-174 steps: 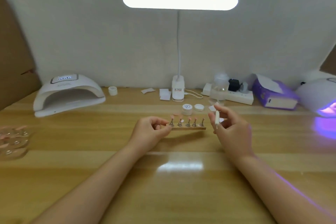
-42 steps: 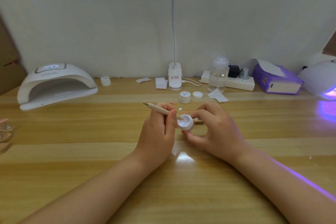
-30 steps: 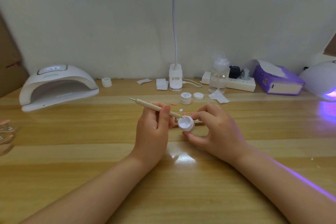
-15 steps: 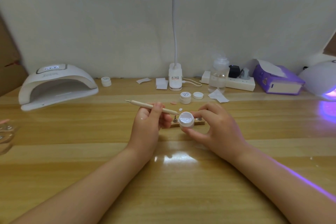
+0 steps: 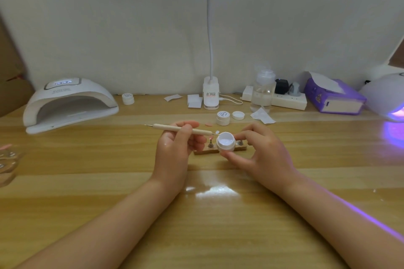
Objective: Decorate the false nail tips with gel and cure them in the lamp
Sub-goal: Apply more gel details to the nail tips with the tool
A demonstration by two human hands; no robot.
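Your left grip point(image 5: 175, 144) pinches the dotting tool point(image 5: 181, 129) — long axis level, tip pointing right at the rim of the open gel pot point(image 5: 225, 141). Your right grip point(image 5: 258, 153) curls round that pot, above the nail-tip stand point(image 5: 204, 151) on the tabletop point(image 5: 87, 170).

My jar point(image 5: 226, 142) hides the middle of the holder point(image 5: 219, 150), so I can't count its nail stands. My right hand point(image 5: 261, 155) covers the holder's right end. The second curing lamp point(image 5: 387, 96) and the clear tray point(image 5: 7, 160) run off the frame edges. The far jar's point(image 5: 223, 117) label is too small to read.
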